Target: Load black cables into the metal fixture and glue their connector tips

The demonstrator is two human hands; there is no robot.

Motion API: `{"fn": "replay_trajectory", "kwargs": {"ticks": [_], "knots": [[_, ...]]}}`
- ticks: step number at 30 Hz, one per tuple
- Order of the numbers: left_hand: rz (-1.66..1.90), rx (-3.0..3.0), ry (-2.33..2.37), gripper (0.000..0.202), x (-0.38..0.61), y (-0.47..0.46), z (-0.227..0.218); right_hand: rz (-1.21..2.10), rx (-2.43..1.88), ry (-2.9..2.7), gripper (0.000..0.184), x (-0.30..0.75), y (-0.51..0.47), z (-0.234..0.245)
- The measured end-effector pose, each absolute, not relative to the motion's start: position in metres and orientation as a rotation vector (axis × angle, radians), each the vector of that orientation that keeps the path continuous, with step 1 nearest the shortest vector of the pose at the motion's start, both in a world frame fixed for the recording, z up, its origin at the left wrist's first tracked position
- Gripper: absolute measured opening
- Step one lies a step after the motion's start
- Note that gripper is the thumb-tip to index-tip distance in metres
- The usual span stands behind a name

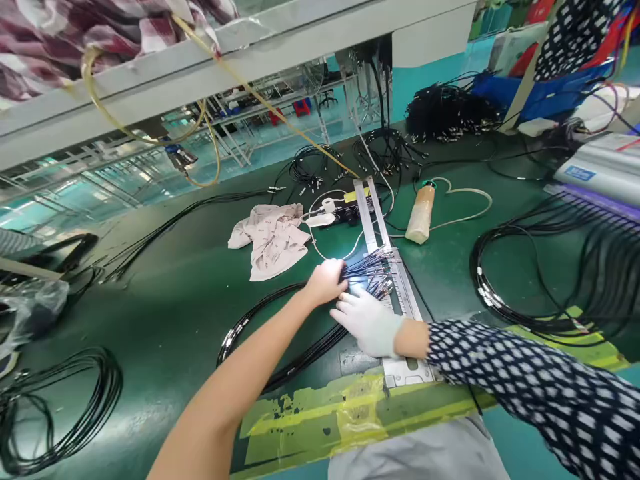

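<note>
A bundle of thin black cables (367, 265) with metal tips fans out over a metal ruler frame (407, 293) on the green bench. My left hand (325, 281) is closed around the bundle just left of the frame. In a white glove, my right hand (369, 323) lies low over the lower cables, its fingers stretched toward my left hand. Bright light falls on the cables between the two hands. The rest of the cables (307, 353) loops back beneath my left forearm, with white labels on part of it.
A crumpled beige cloth (273, 237) lies behind my left hand. Beyond the ruler stands a bottle with a green top (421, 212). Coiled cables (60, 407) rest at the left, more (493, 287) at the right beside a silver machine (605, 167). Yellow tape (360, 407) lines the front edge.
</note>
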State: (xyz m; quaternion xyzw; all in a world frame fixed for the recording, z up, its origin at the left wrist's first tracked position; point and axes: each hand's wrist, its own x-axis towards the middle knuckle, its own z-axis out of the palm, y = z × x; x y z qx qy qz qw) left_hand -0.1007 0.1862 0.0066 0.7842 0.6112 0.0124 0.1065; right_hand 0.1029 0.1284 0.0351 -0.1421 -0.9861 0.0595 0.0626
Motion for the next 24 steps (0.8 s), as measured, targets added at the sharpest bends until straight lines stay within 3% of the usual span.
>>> {"fn": "replay_trajectory", "kwargs": {"ticks": [5,10,12,15,17,20,24], "knots": [[0.042,2.397,1.750,0.021,-0.096,0.183,0.014,0.117,-0.335,-3.055,0.014,0.074,0.144,0.038],[0.083,2.418,1.650,0.023,-0.094,0.174,0.024,0.235,-0.450,-3.010,0.021,0.104,0.117,0.060],[0.103,2.408,1.602,0.037,-0.080,0.179,0.018,0.330,-0.585,-3.041,0.020,0.121,0.105,0.061],[0.134,2.359,1.566,0.087,-0.064,0.198,0.007,0.461,-0.639,-3.032,0.033,0.154,0.104,0.051],[0.134,2.311,1.542,0.110,-0.062,0.214,0.001,0.548,-0.875,-2.832,0.042,0.180,0.116,0.043],[0.124,2.255,1.482,0.116,-0.067,0.233,-0.004,0.565,-1.464,-2.436,0.035,0.210,0.143,0.033],[0.135,2.210,1.404,0.107,-0.073,0.239,-0.008,0.596,-1.676,-2.300,0.047,0.214,0.165,0.018]]}}
